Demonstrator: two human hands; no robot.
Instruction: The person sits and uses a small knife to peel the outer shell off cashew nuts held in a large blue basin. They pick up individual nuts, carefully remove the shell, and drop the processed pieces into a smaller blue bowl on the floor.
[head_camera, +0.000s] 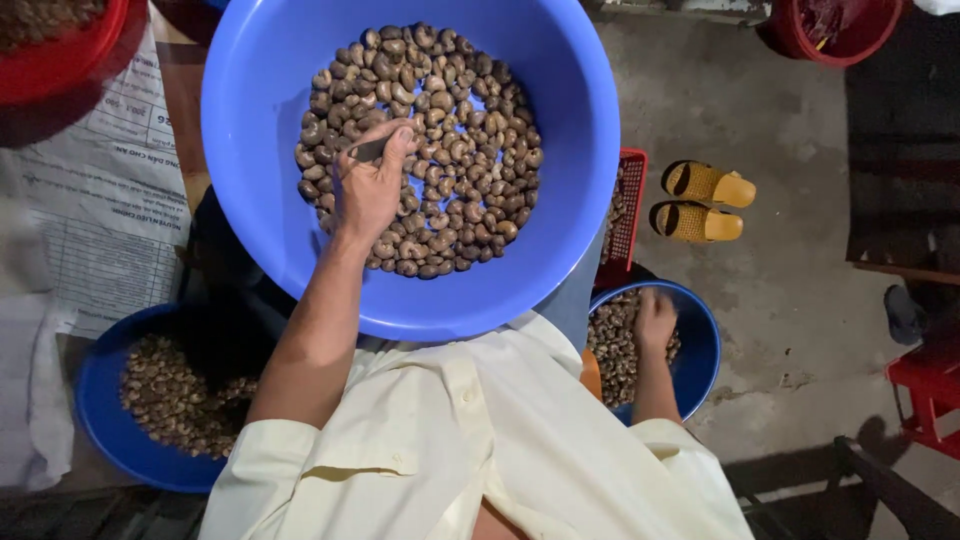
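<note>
Your left hand (368, 190) rests on the heap of brown nuts (440, 150) in the big blue basin (560, 110) on your lap, its grip closed around a small dark metal tool (372, 150). Your right hand (655, 320) reaches down into the lower blue bowl (705, 350) of nuts at your right side; whether its grip is closed on anything, I cannot tell, since the fingers are buried.

The basin seems to sit on your lap with no hand on its rim. With you leaning right, it could tip and spill nuts over the floor. The tool's tip also lies near your own fingers, so a slip could nick them.

The concrete floor (790, 200) is grey, stained and cracked. A pair of yellow sandals (705, 200) stands on it, a red crate (628, 200) just beside the basin, another blue bowl (110, 420) of nuts at your left, printed paper sheets (100, 200) beyond it.
</note>
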